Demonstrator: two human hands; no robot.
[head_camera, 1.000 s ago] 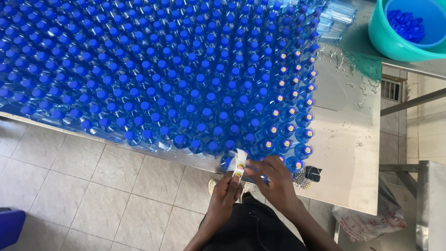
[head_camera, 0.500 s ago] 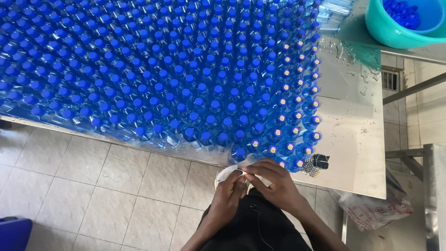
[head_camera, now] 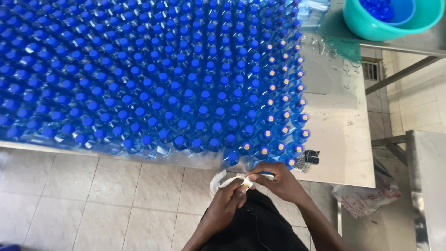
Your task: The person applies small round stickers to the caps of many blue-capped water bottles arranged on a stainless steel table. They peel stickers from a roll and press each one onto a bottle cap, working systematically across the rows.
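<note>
Head view: a thin white paper sticker strip [head_camera: 226,180] lies mostly sideways, its long side running left to right, just under the near edge of the shiny metal table [head_camera: 339,139]. The left hand [head_camera: 227,204] pinches its middle from below with bent fingers. The right hand [head_camera: 278,181] pinches its right end, fingers [head_camera: 256,175] pressed together. Many clear plastic bottles with blue caps [head_camera: 153,79] stand just above the hands.

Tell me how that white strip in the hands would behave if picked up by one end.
The white strip curls and droops between the left hand and right hand, so it is probably floppy. It looks thin, so likely very light and easily creased.
</note>
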